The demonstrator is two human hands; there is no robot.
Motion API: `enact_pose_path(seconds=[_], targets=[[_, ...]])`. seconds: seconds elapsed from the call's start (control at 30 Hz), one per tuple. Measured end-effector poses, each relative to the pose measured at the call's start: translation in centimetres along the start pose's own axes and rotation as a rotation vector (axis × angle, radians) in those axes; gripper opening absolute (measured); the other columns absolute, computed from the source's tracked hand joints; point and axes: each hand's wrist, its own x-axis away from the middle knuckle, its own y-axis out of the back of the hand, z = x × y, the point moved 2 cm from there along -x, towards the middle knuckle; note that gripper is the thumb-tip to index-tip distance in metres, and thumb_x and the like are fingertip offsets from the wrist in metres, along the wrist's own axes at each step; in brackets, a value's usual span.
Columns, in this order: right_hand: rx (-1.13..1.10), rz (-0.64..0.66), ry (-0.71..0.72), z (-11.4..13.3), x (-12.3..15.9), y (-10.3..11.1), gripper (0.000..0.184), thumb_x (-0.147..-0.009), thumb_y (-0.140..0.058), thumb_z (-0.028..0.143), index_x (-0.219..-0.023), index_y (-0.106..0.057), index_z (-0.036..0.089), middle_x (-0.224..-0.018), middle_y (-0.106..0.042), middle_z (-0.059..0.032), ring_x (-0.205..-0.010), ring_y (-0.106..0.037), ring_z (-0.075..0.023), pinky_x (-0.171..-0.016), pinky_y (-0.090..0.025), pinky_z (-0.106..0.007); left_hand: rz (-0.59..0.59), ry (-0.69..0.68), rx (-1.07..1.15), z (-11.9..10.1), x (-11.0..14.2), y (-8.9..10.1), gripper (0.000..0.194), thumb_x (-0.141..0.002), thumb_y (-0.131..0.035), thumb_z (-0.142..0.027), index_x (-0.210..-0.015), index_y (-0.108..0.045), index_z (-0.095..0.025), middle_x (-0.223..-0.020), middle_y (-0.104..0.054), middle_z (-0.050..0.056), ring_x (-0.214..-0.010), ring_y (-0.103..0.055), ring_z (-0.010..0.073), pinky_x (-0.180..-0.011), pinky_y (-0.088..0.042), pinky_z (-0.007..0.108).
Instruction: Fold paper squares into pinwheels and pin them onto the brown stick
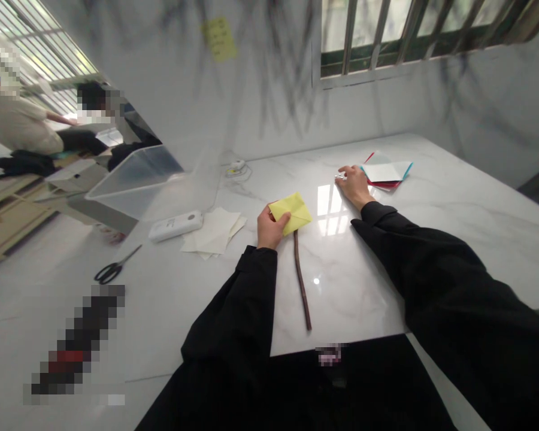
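I am missing most fingers of the left hand behind the yellow envelope, and am not telling whether it is covering the top of the stick. Coarse squares are blurring a dark object. Writing on the wall note is showing too small to read. The left edge is cutting off a person.

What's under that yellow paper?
A brown stick reaches the lower edge of the yellow paper, which the left hand holds over the white table. Whether the stick continues underneath, or anything else is there, can't be seen; the paper covers that spot.
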Motion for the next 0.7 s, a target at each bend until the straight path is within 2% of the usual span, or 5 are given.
enact_pose_path(seconds=[0.2,0.4,0.57,0.7], targets=[[0.028,0.001,-0.046,-0.6,-1.9,-0.6,0.024,-0.087,-0.067,0.034,-0.102,-0.075,0.017,-0.105,-0.070,-0.0168,-0.096,-0.063,-0.0305,-0.095,-0.049,-0.047,-0.002,-0.020,-0.012,0.3,-0.1,-0.2,0.047,-0.066,-0.079,-0.030,-0.109,-0.066,-0.016,-0.097,-0.078,0.008,-0.087,-0.074,0.0239,-0.077,-0.061,0.035],[0.011,-0.004,-0.041,-1.3,-2.6,-0.8,0.016,-0.087,-0.068,0.028,-0.093,-0.075,0.015,-0.095,-0.073,-0.0161,-0.093,-0.066,-0.0294,-0.093,-0.050,-0.044,-0.003,-0.032,-0.027,0.4,-0.2,-0.3,0.045,-0.066,-0.077,-0.028,-0.108,-0.066,-0.015,-0.098,-0.078,0.009,-0.088,-0.074,0.0244,-0.077,-0.060,0.035],[-0.011,-0.069,0.016,-0.8,-2.1,-0.2,0.007,-0.086,-0.067,0.024,-0.082,-0.070,0.019,-0.091,-0.071,-0.0137,-0.090,-0.064,-0.0272,-0.097,-0.049,-0.046,0.004,-0.043,-0.031,0.5,-0.3,-0.3,0.044,-0.068,-0.077,-0.028,-0.109,-0.066,-0.016,-0.098,-0.078,0.009,-0.089,-0.074,0.0245,-0.078,-0.061,0.036],[-0.060,-0.121,0.075,0.5,-0.5,0.7,0.008,-0.087,-0.063,0.024,-0.081,-0.065,0.021,-0.091,-0.071,-0.0124,-0.088,-0.064,-0.0264,-0.096,-0.051,-0.046,0.011,-0.060,-0.029,0.7,-0.6,-0.2,0.047,-0.067,-0.077,-0.029,-0.110,-0.065,-0.015,-0.099,-0.077,0.010,-0.089,-0.074,0.0249,-0.079,-0.061,0.038]])
